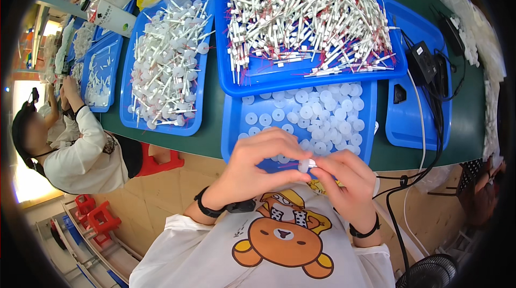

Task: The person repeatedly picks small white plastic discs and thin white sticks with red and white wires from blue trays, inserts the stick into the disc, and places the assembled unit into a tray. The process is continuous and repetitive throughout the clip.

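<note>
My left hand [264, 161] pinches a translucent white plastic disc [305, 166] between thumb and fingertips. From the right, my right hand [350, 183] grips a white stick with thin red wires, mostly hidden by the fingers; its white end [313, 163] meets the disc. Both hands are in front of my chest, at the near edge of a blue tray [231, 140] of loose translucent discs [321, 110]. Overlapping that tray's far side is a larger blue tray [223, 51] heaped with white sticks with red wires [306, 19].
At the left, another blue tray [128, 118] holds sticks fitted with discs. Black power adapters [423, 62] and cables lie over a blue tray [411, 121] at the right. A co-worker [80, 148] sits at the far left. A black fan [430, 272] stands at lower right.
</note>
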Motion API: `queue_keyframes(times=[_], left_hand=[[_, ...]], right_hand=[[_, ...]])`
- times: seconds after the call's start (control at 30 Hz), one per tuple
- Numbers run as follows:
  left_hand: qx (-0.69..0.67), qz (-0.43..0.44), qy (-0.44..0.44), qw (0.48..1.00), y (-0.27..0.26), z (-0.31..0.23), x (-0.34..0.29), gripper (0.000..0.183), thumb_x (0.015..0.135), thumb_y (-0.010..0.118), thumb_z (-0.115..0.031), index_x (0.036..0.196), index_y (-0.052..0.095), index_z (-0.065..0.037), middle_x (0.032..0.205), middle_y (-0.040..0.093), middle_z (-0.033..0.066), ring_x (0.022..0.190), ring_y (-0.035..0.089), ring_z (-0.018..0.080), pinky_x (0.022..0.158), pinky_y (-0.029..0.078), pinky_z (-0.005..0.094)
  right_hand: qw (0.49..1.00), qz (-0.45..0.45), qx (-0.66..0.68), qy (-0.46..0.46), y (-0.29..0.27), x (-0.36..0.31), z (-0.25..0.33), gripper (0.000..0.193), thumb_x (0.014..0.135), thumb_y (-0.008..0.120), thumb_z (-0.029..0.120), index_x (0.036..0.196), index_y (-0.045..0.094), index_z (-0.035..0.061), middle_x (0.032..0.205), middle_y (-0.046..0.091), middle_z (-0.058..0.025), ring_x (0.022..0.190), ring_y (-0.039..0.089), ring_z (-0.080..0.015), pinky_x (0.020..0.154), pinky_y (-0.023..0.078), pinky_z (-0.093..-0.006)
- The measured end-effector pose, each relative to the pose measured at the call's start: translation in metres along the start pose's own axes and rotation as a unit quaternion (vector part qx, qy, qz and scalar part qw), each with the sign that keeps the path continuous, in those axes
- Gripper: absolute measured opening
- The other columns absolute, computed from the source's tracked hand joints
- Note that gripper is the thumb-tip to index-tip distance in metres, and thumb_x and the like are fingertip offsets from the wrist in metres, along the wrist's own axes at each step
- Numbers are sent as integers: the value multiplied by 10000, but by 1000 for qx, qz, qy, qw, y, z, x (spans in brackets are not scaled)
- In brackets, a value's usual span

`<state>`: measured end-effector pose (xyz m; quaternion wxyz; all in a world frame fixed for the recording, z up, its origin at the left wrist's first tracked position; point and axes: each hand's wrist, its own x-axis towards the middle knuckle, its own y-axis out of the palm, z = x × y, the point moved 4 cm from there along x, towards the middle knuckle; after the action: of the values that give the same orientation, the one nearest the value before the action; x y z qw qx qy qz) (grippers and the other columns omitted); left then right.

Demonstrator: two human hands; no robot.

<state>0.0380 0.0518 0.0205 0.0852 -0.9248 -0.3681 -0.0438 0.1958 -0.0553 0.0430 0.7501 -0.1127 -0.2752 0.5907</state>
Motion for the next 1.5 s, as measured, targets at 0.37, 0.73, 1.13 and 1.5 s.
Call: queue_keyframes(times=[0.37,0.73,1.13,1.5], left_hand=[[203,-326,22,923,-167,-28,49,423,877,772,-35,1281,649,-16,1225,697,105,1088,678,237,940,536,341],[366,72,33,927,-24,-11,12,249,856,747,-120,1077,671,-32,1019,624,117,949,605,319,846,476,422],[327,52,4,943,19,15,2,224,796,813,-85,998,724,-48,1023,583,62,893,599,253,801,497,383],[200,11,-77,977,-7,6,1,205,814,824,-87,978,704,-57,1082,642,61,912,640,217,765,506,337]], right_hand=[[997,-26,-56,50,-15,0,4,224,830,740,-37,1050,729,4,923,679,-114,848,643,-270,706,507,-358],[988,-1,-151,40,-30,21,-13,96,865,697,-12,958,685,5,879,657,-130,802,598,-327,721,464,-407],[931,20,-339,-134,-29,123,-46,43,812,665,20,844,693,19,850,615,-110,886,600,-316,796,489,-416],[957,102,-252,-106,-21,144,-62,96,805,726,-6,878,664,-12,923,588,-112,895,610,-323,794,501,-420]])
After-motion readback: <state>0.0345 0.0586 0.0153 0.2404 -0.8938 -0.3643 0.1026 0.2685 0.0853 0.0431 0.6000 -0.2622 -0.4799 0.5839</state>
